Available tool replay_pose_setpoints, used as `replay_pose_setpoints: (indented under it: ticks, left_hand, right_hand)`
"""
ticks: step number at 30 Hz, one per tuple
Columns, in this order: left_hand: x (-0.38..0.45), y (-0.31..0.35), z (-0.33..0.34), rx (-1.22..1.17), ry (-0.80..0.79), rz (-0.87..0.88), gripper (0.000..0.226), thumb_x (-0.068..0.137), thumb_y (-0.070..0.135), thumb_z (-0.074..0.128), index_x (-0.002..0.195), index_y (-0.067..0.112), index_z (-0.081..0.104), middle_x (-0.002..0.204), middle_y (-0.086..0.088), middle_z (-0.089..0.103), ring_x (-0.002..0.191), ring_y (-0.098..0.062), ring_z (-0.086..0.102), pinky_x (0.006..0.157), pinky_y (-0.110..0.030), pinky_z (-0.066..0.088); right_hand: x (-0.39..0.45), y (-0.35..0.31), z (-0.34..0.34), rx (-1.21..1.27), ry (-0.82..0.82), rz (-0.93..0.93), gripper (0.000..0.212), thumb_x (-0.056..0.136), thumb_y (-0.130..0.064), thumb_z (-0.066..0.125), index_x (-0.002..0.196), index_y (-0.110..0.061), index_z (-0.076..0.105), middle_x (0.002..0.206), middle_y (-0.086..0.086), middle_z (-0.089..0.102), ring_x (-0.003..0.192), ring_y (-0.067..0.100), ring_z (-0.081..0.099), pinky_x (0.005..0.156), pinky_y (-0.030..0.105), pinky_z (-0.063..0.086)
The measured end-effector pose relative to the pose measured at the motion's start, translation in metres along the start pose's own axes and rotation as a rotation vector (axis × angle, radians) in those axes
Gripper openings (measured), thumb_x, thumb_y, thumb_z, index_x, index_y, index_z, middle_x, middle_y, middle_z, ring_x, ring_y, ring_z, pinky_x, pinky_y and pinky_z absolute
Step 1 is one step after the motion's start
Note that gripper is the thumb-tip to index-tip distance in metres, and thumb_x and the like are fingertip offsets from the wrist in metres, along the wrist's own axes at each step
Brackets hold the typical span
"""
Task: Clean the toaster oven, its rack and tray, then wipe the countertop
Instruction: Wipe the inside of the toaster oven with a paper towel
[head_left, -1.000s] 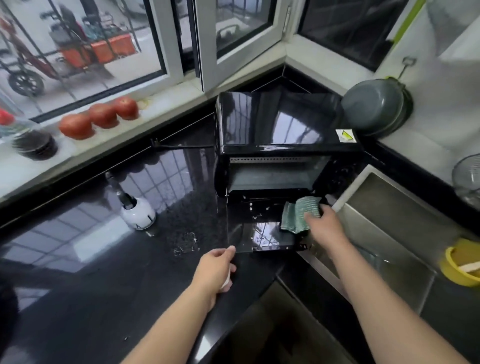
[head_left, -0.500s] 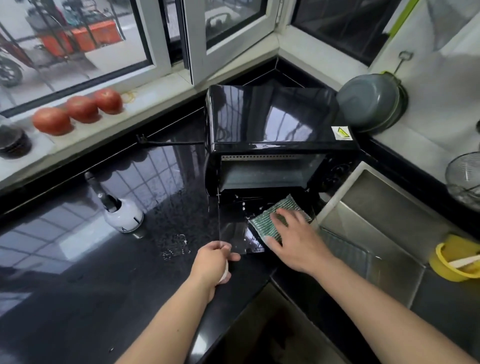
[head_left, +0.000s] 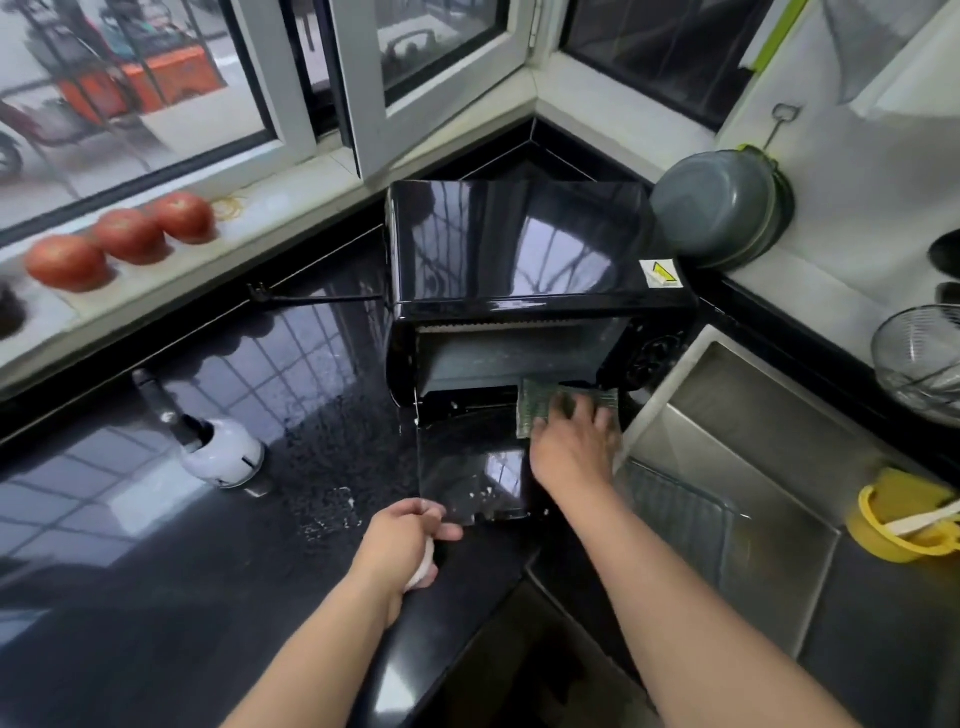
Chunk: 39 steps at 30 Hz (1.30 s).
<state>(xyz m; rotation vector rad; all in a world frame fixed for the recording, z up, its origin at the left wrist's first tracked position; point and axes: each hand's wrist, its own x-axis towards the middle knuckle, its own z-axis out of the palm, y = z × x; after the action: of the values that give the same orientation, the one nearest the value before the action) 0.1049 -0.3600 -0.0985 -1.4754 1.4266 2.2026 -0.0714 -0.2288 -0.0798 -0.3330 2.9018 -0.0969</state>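
Observation:
A black toaster oven (head_left: 524, 249) stands in the corner of the dark countertop (head_left: 156, 597), its glass door (head_left: 467, 467) folded down flat toward me. My right hand (head_left: 574, 447) presses a green scouring cloth (head_left: 535, 410) flat onto the door near the hinge, fingers spread over it. My left hand (head_left: 408, 540) grips the door's front left corner and has something small and white tucked in its palm. The wire rack (head_left: 675, 509) lies in the steel sink (head_left: 779, 571) to the right.
A white bottle (head_left: 218, 452) lies on its side on the counter at left. Three tomatoes (head_left: 124, 236) sit on the windowsill. A grey pot (head_left: 722, 208) leans behind the oven. A yellow bowl (head_left: 898, 530) and a wire strainer (head_left: 919, 358) are at right.
My right hand slid the green cloth from the door's right edge to its middle, then back toward the hinge. My left hand moved up to the door's front corner.

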Motion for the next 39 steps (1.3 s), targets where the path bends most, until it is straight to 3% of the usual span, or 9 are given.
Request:
replay_pose_setpoints:
  ticks: [4,8,12,16,20,25,33,37,39]
  left_hand:
    - [-0.002,-0.002,0.004,-0.011,0.026,0.023,0.017,0.107,0.007,0.050,0.094,0.004,0.061,0.077,-0.017,0.074,0.037,-0.014,0.027,0.039,-0.017,0.022]
    - [-0.003,-0.002,0.003,0.005,0.023,0.028,0.017,0.107,0.007,0.050,0.094,0.005,0.061,0.079,-0.017,0.075,0.038,-0.016,0.030,0.039,-0.019,0.024]
    - [-0.006,-0.003,0.006,-0.013,0.022,0.046,0.015,0.107,0.007,0.051,0.098,0.003,0.062,0.078,-0.017,0.074,0.036,-0.016,0.031,0.037,-0.019,0.025]
    - [-0.008,-0.006,0.002,-0.089,-0.025,0.033,0.020,0.109,0.008,0.045,0.110,0.007,0.065,0.080,-0.016,0.075,0.038,-0.016,0.034,0.040,-0.020,0.026]
    - [-0.020,-0.007,-0.007,-0.179,-0.096,-0.005,0.027,0.105,0.000,0.043,0.099,0.005,0.068,0.062,-0.011,0.058,0.040,-0.016,0.034,0.042,-0.022,0.024]
    - [-0.018,-0.009,-0.006,-0.181,-0.062,-0.004,0.027,0.108,0.004,0.042,0.119,0.012,0.065,0.103,-0.014,0.079,0.036,-0.016,0.038,0.039,-0.020,0.030]
    - [-0.028,-0.013,-0.009,-0.229,-0.066,0.004,0.035,0.099,0.005,0.047,0.089,0.010,0.080,0.062,-0.006,0.039,0.048,-0.017,0.027,0.047,-0.028,0.017]
    - [-0.025,-0.013,-0.008,-0.201,-0.054,-0.002,0.018,0.101,0.012,0.051,0.100,0.005,0.068,0.063,-0.010,0.046,0.047,-0.017,0.027,0.042,-0.026,0.022]
    - [-0.024,-0.011,-0.007,-0.144,-0.037,0.010,0.021,0.106,0.012,0.050,0.104,0.002,0.068,0.079,-0.012,0.072,0.044,-0.015,0.033,0.041,-0.024,0.025]
  right_hand:
    - [-0.026,-0.082,0.018,0.098,-0.012,-0.485,0.043,0.098,-0.037,0.046,0.140,-0.028,0.051,0.146,0.001,0.039,0.134,0.030,0.033,0.105,0.049,0.033]
    - [0.002,-0.059,0.011,0.082,0.047,-0.161,0.048,0.093,-0.023,0.055,0.138,-0.036,0.043,0.139,0.008,0.041,0.134,0.036,0.034,0.100,0.053,0.038]
    - [-0.029,-0.064,0.021,0.024,-0.013,-0.577,0.053,0.094,-0.034,0.050,0.146,-0.038,0.040,0.149,0.005,0.035,0.136,0.033,0.031,0.106,0.051,0.031]
    - [-0.012,-0.066,0.010,0.031,-0.100,-0.411,0.052,0.098,-0.045,0.042,0.149,-0.040,0.035,0.151,0.005,0.031,0.136,0.031,0.026,0.111,0.053,0.025]
    - [-0.092,-0.059,0.022,0.059,-0.059,-0.638,0.053,0.098,-0.043,0.045,0.149,-0.033,0.037,0.153,0.003,0.029,0.141,0.030,0.024,0.112,0.054,0.029]
    - [-0.028,-0.058,0.016,0.029,-0.125,-0.480,0.054,0.104,-0.041,0.030,0.157,-0.033,0.019,0.166,0.001,0.006,0.151,0.030,0.004,0.121,0.051,0.012]
    - [-0.095,-0.031,0.023,0.019,-0.094,-0.699,0.055,0.107,-0.033,0.029,0.159,-0.029,0.012,0.167,0.000,-0.001,0.153,0.024,-0.010,0.122,0.039,-0.010]
    - [-0.085,-0.033,0.028,-0.024,-0.112,-0.736,0.054,0.106,-0.037,0.022,0.159,-0.028,0.015,0.167,-0.001,0.001,0.154,0.021,-0.009,0.124,0.041,-0.004]
    - [-0.090,0.022,0.027,-0.020,-0.069,-0.671,0.055,0.104,-0.040,0.018,0.158,-0.029,0.017,0.166,-0.001,0.008,0.154,0.020,-0.004,0.125,0.044,0.006]
